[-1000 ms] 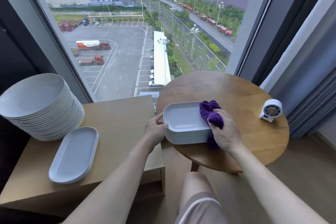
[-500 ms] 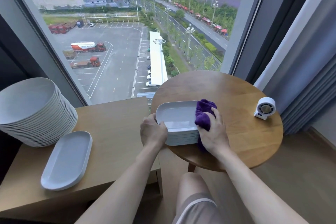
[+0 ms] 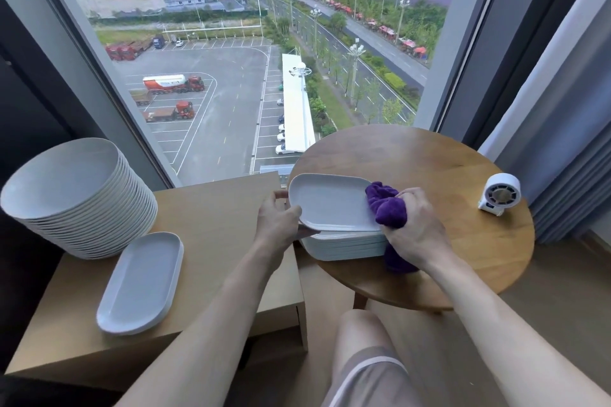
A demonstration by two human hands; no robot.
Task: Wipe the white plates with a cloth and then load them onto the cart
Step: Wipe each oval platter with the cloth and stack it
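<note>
While aslant atop its stack [image 3: 344, 246], top plate [image 3: 330, 201] with purple cloth [image 3: 386, 206].

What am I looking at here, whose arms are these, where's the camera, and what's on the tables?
No machine here: these are a person's bare arms, filmed by one wide-angle camera worn on their head, looking down. The left hand grips the edge of the top plate of a stack of oblong plates on the round table. The right hand holds a purple cloth against that plate. A small white device also sits there. On the wooden surface to the left stand a tall pile of round plates and a single oblong plate.
</note>
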